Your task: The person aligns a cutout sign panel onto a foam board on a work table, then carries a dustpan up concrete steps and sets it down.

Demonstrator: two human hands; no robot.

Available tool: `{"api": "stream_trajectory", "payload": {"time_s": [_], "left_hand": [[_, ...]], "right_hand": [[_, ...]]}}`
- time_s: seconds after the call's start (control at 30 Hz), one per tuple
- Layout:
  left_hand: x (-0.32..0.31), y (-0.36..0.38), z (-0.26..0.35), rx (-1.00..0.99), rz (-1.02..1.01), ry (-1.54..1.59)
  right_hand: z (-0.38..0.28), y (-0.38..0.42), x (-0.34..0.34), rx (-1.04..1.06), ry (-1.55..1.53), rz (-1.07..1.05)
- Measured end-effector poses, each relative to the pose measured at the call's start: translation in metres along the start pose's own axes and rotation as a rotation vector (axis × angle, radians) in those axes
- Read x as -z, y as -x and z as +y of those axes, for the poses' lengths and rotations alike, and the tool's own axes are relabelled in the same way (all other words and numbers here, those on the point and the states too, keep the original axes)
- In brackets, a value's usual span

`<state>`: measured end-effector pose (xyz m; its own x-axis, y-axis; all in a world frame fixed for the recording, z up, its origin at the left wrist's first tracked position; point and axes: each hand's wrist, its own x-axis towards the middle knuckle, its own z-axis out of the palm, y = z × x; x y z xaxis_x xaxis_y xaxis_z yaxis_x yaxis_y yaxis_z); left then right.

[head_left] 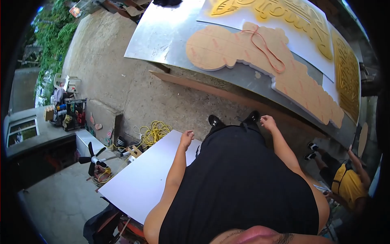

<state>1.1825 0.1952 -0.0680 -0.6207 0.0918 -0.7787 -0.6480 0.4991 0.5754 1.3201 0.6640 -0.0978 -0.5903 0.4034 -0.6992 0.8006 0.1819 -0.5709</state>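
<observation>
Hands hang low at the person's sides: left hand hovers over the near corner of a white board, fingers loosely curled, gripping nothing; right hand dangles in front of the metal-topped bench, fingers half-closed, also holding nothing. Looks like a pause between steps, and taking up the board would call for a grip on its edge. On the bench lies a tan cut-out sign shape with a red cord looped across it. Concrete floor, yellow cable, small fan; another person in yellow crouches at right.
</observation>
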Motion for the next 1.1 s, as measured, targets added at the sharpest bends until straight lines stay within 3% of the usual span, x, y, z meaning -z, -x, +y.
{"api": "stream_trajectory", "payload": {"time_s": [0.07,0.23,0.47,0.6,0.67,0.8,0.93,1.0,1.1], "left_hand": [[0.031,-0.005,-0.01,0.014,0.048,0.066],[0.086,0.003,-0.01,0.024,0.249,0.269],[0.066,0.027,-0.038,0.061,0.428,0.489],[0.029,0.053,-0.054,0.119,0.423,0.482],[0.016,0.066,-0.071,0.164,0.404,0.49],[0.004,0.063,-0.099,0.283,0.408,0.613],[0.026,0.045,-0.11,0.362,0.41,0.71],[0.048,0.028,-0.104,0.291,0.425,0.761],[0.092,0.002,-0.103,0.245,0.404,0.809]], "right_hand": [[-0.047,0.014,-0.012,0.035,0.122,-0.056],[-0.091,-0.003,-0.026,0.101,0.24,-0.113],[-0.128,-0.052,-0.037,0.095,0.424,-0.292],[-0.156,-0.091,-0.067,0.123,0.595,-0.389],[-0.162,-0.119,-0.085,0.385,0.854,-0.412],[-0.261,-0.096,-0.125,0.356,0.704,-0.499],[-0.313,-0.088,-0.179,0.338,0.688,-0.536],[-0.327,-0.09,-0.207,0.457,0.776,-0.536],[-0.35,-0.079,-0.246,0.472,0.927,-0.547]]}}
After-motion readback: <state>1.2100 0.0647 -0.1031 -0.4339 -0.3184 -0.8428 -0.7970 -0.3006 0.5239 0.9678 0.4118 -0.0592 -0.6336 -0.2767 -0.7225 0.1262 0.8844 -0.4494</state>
